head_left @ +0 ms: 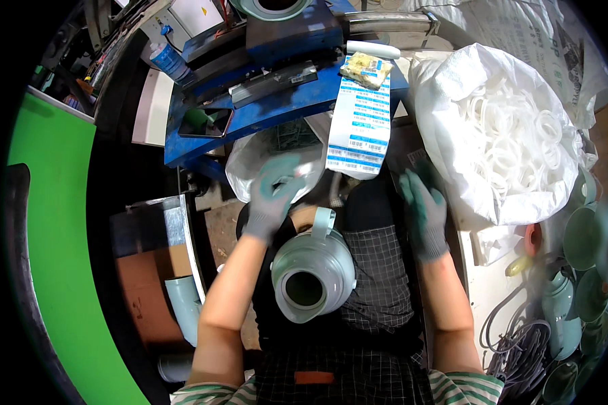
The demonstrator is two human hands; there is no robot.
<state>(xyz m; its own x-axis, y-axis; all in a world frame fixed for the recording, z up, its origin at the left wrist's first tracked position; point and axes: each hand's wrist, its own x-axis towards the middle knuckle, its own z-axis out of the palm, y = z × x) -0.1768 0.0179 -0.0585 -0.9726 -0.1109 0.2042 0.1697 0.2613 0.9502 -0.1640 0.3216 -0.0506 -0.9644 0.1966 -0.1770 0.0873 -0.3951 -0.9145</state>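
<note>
A pale green plastic jug [314, 263] rests between my thighs, its round dark mouth facing up and its handle pointing away from me. My left hand [271, 196], in a grey and green glove, is above my left thigh beside a clear plastic bag [240, 165]. Its fingers are curled, and a small blurred white thing shows at their tips. To the right, my gloved right hand [424, 212] is near the white sack, its fingers stretched and thumb apart, with nothing seen in it. Neither hand touches the jug.
A white sack [432, 135] full of translucent rings [510, 135] stands at right. Ahead, a blue bench [263, 115] bears a phone [206, 123] and a hanging label sheet [361, 121]. Several green plastic parts [562, 317] and a coiled cable [523, 347] lie at right; a green panel [54, 236] is left.
</note>
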